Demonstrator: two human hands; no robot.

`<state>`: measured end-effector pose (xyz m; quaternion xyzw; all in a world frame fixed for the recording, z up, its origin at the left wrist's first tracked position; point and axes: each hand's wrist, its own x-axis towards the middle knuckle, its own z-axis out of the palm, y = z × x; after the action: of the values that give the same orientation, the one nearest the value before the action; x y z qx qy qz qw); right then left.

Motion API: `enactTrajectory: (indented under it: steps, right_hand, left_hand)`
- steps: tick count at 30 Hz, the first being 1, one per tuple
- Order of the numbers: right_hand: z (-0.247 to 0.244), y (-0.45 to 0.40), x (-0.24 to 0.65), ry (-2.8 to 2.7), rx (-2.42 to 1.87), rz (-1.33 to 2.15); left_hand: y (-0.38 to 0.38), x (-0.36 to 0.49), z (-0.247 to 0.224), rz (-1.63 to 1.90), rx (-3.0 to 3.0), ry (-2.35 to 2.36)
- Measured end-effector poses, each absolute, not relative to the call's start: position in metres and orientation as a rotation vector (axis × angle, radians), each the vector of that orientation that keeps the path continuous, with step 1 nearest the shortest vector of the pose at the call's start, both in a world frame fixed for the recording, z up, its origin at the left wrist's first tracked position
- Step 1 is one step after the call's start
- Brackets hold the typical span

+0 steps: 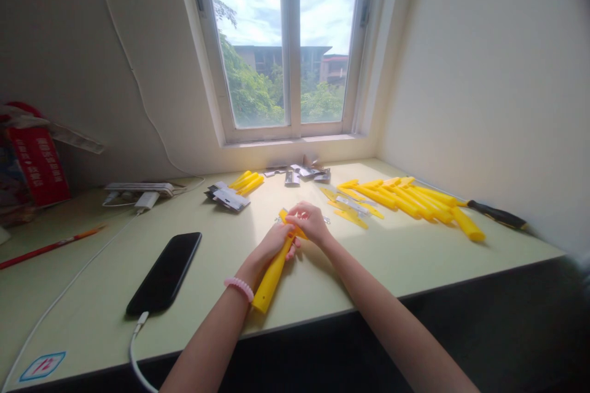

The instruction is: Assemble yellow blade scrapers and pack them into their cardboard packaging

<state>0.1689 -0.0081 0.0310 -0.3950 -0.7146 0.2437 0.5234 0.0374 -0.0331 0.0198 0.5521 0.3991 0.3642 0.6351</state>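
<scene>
While the left hand (pixel 271 244) closes around a yellow plastic tube (pixel 273 277) tipped toward seven o'clock near the desk edge (pixel 322 311), and the right hand's fingers (pixel 306 212) pinch a small yellow piece (pixel 284 216) at its top, a loose grip could drop either.

The left hand (pixel 271 247) grips a yellow plastic tube (pixel 273 276) near its top, while the right hand (pixel 310 222) pinches a flat yellow piece (pixel 289 223) at the tube's upper end. A pink band (pixel 238 288) circles the left wrist. Nearby on the pale green desk (pixel 92 295) lie a black phone (pixel 163 273) with a white cable (pixel 134 344), a heap of yellow tubes (pixel 401 198), and small packets (pixel 228 196) below a window (pixel 286 43).
</scene>
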Motion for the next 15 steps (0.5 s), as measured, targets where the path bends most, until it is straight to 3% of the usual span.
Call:
enactTrajectory:
  steps: [15]
  right_hand:
    - [0.033, -0.009, 0.168, -1.750, -0.949, 0.607]
  left_hand:
    - [-0.039, 0.039, 0.029, 0.834, 1.253, 0.951]
